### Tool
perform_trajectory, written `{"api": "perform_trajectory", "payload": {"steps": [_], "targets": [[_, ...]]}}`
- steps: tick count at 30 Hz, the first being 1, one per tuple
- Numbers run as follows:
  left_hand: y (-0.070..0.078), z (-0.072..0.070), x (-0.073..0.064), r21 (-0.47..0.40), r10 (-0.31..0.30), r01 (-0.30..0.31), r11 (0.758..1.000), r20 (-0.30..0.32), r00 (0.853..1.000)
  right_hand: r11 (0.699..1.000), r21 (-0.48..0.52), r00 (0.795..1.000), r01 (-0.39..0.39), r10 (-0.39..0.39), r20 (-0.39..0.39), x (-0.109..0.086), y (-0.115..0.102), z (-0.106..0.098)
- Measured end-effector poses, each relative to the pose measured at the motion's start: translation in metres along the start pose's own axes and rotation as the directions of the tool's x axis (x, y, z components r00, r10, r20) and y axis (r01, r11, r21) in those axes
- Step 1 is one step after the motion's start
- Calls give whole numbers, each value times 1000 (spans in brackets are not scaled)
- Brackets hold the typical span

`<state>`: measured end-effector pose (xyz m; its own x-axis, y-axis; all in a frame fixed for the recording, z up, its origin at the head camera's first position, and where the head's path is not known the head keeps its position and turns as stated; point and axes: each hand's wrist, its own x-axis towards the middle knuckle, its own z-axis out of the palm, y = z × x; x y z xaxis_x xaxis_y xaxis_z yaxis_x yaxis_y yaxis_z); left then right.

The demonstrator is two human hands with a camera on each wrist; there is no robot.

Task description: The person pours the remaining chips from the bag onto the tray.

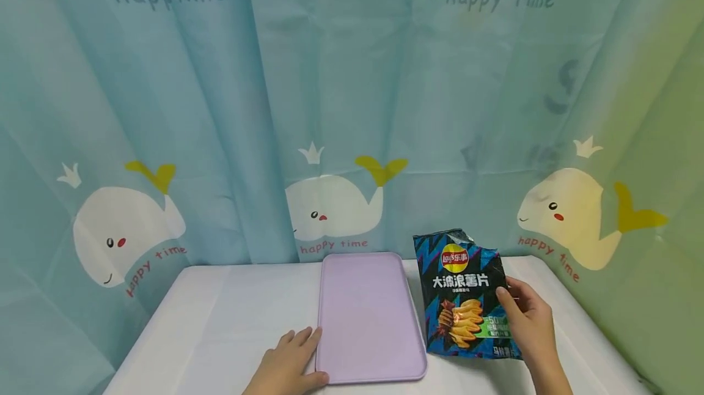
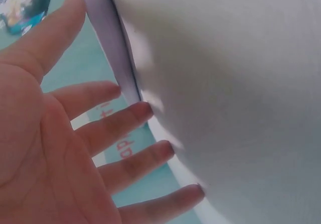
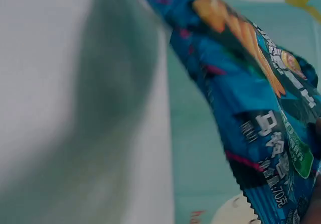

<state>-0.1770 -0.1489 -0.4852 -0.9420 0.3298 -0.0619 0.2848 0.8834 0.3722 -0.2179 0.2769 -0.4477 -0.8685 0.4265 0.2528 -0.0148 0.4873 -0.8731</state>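
Note:
A lilac tray point(image 1: 370, 315) lies flat on the white table. My left hand point(image 1: 288, 363) has its fingers spread, with thumb and index finger right at the tray's left edge; in the left wrist view the straight fingertips point(image 2: 163, 148) meet the white surface. To the right of the tray, my right hand point(image 1: 532, 321) grips a blue and black potato chip bag point(image 1: 462, 315) by its right edge, thumb across the front. Its printed front is turned up, and the top looks torn at the right corner. In the right wrist view the bag point(image 3: 241, 98) stands tilted over its shadow.
A white-covered table point(image 1: 220, 315) extends left of the tray and beyond the right hand. Behind it hangs a light blue curtain point(image 1: 341, 89) printed with whales, which also runs along both sides.

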Motion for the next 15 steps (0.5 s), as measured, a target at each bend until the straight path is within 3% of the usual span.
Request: {"api": "perform_trajectory", "payload": {"steps": [3, 8, 11, 15], "targets": [[3, 1, -1, 6, 7, -7, 1000, -12, 1000, 993, 14, 991, 117, -116, -62, -7, -15, -4], [7, 2, -2, 14, -7, 7, 1000, -25, 1000, 954, -5, 947, 299, -297, -119, -19, -37, -8], [8, 1, -3, 5, -40, 40, 999, -20, 999, 919, -45, 914, 392, -395, -92, -22, -50, -8], [9, -1, -5, 4, -73, 73, 997, -12, 997, 863, -49, 864, 503, -503, 10, -16, -63, -4]]}}
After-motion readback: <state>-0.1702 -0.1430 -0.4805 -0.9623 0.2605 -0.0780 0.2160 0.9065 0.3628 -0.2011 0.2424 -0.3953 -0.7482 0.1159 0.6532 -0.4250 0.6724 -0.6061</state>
